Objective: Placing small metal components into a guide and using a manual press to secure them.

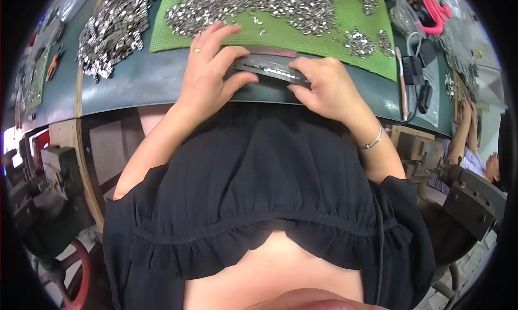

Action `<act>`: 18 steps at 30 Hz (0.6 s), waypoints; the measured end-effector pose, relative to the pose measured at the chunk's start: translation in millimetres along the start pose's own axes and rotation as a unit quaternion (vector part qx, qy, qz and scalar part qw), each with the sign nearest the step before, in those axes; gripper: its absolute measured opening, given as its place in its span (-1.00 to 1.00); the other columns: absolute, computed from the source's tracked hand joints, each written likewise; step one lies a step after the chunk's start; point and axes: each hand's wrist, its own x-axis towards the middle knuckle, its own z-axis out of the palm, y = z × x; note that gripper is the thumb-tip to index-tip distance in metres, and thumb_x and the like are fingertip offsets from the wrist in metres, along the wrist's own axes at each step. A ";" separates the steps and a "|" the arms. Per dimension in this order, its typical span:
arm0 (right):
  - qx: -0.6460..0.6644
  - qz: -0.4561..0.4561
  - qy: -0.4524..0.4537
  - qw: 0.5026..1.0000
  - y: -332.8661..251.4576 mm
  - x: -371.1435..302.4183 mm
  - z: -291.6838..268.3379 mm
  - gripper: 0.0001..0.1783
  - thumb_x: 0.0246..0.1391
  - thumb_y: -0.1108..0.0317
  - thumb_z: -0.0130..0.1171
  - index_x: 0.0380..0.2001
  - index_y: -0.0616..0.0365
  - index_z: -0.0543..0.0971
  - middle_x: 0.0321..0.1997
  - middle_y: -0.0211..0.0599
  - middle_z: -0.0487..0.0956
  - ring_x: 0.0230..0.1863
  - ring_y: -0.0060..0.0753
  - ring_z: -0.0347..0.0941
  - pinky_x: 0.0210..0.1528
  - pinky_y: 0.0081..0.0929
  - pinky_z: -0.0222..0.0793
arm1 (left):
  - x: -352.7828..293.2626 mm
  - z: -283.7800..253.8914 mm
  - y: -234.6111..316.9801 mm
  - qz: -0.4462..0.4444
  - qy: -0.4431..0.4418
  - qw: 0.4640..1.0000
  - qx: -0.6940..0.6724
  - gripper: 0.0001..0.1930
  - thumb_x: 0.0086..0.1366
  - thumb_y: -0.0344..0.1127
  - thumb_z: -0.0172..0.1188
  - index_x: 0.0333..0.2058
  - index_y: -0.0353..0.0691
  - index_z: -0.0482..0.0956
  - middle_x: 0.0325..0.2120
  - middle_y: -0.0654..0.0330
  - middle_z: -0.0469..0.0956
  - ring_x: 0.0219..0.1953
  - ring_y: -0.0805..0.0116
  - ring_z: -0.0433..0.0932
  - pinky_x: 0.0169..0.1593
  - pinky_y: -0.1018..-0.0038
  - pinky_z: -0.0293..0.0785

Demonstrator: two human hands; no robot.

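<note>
A narrow dark metal bar (272, 70) lies crosswise between my hands at the near edge of the table, with a row of small shiny metal pieces along it. My left hand (208, 70) pinches its left end between thumb and index finger, the other fingers lifted and a ring on one. At the opposite end, the thumb and fingers of my right hand (329, 86) close round the bar. Just behind it a flat reddish-brown strip (274, 52) rests by the edge of a green mat (167, 43). On the mat spreads a large heap of small shiny metal pieces (264, 8).
Smaller piles (359, 43) sit on the mat's right side. Another metal heap (113, 27) covers the table at left, near orange-handled pliers (53, 66). To the right are black adapters (414, 70), a thin rod (402, 89) and a pink-handled tool (434, 19). Another person's arms (465, 124) reach in farther right.
</note>
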 end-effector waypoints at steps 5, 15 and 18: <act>-0.169 -0.108 0.140 0.970 16.5 14.1 23.7 -0.69 -0.21 0.26 0.45 -0.37 0.05 0.58 -0.38 -0.36 0.56 -0.23 -0.22 0.53 -0.26 -0.24 0.43 | 7.0 7.1 -16.8 0.001 0.004 0.991 0.131 -0.78 0.14 -0.17 0.41 -0.32 -0.10 0.61 0.06 0.29 0.55 0.27 0.05 0.38 0.29 -0.19 0.08; -0.202 0.004 0.344 0.917 38.9 7.7 46.5 -0.70 0.00 0.50 0.26 -0.13 0.14 0.63 -0.10 -0.20 0.56 -0.10 -0.07 0.49 0.00 -0.25 0.35 | 58.6 21.8 -9.5 -0.013 0.008 0.953 0.303 -0.63 0.12 -0.26 0.39 -0.06 -0.06 0.61 0.08 0.18 0.52 0.24 0.08 0.40 0.27 -0.12 0.15; -0.133 -0.008 0.360 0.923 43.4 0.7 44.9 -0.70 0.00 0.58 0.19 -0.13 0.22 0.62 -0.15 -0.10 0.57 -0.11 -0.02 0.49 -0.01 -0.22 0.37 | 59.2 26.6 7.8 0.103 -0.051 0.975 0.192 -0.66 0.14 -0.16 0.39 -0.10 -0.02 0.62 0.07 0.27 0.52 0.25 0.16 0.40 0.27 -0.24 0.11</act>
